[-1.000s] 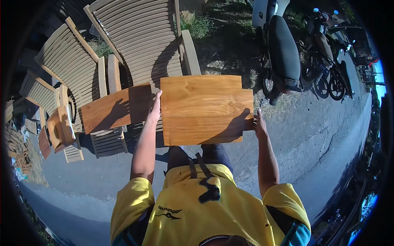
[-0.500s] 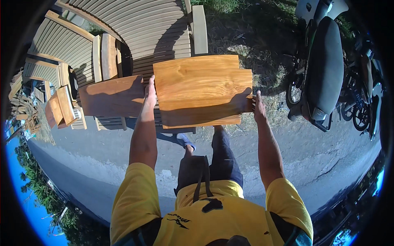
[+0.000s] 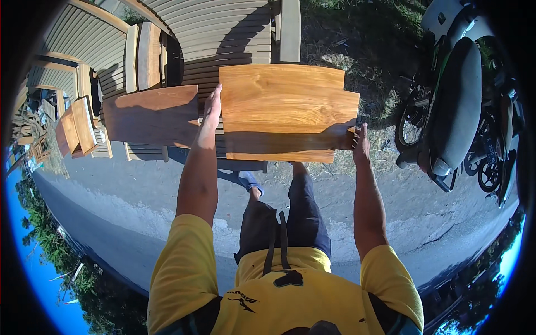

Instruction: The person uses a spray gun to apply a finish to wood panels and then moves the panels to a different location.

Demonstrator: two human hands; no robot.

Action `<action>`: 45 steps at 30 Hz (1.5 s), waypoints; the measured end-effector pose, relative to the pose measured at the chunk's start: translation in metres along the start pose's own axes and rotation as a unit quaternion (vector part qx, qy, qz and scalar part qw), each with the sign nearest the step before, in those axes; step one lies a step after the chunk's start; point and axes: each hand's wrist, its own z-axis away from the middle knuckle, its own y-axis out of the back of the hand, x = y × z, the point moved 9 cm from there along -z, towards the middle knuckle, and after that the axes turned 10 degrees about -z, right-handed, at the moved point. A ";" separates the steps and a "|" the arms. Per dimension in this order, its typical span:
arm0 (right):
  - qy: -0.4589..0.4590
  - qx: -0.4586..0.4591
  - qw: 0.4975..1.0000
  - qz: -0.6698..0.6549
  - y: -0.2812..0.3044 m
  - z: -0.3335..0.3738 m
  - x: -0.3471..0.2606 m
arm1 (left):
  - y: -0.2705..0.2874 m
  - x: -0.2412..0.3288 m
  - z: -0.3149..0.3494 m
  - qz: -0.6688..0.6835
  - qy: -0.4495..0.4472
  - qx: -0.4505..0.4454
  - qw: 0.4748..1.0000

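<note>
Bright sun is pouring onto grey pavement (image 3: 139, 195), and slatted wooden seats (image 3: 195, 33) are filling the upper left, with a darker board (image 3: 148, 120) lying across them and smaller boards (image 3: 78, 128) leaning farther left. A motorcycle (image 3: 458, 100) is standing at the right, beside patchy grass (image 3: 340, 50). And here, in the middle, the wooden board (image 3: 285, 106) is sitting between the two hands, in front of the person's body and over the edge of the slats! The left hand (image 3: 213, 109) is pressing along its left edge, fingers close together; the right hand (image 3: 362, 146) is clasping the narrower, stepped end, fingers slightly parted. The board is hiding the fingers underneath, and I can't tell whether that step is belonging to a second board stacked below. Shade is blurring the right fingertips; the seats and motorcycle are running off the top. Against half a second ago, board and hands are showing slightly higher and farther right in view, the motorcycle is sitting lower, and shade is now covering more of the darker board. The two-handed hold is staying the same.
</note>
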 end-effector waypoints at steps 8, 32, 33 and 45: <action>0.028 0.035 0.994 0.095 0.003 -0.012 -0.005 | 0.028 0.041 0.028 -0.182 -0.175 0.146 0.957; 0.234 0.200 0.795 0.524 0.043 0.172 0.203 | 0.291 -0.508 0.379 -0.109 -0.053 0.084 0.989; 0.248 0.193 0.785 0.534 0.029 0.178 0.222 | 0.324 -0.533 0.389 -0.067 -0.054 0.108 0.990; 0.373 -0.152 0.652 0.643 -0.327 0.405 0.394 | 0.536 -0.887 0.483 0.533 0.081 0.189 0.821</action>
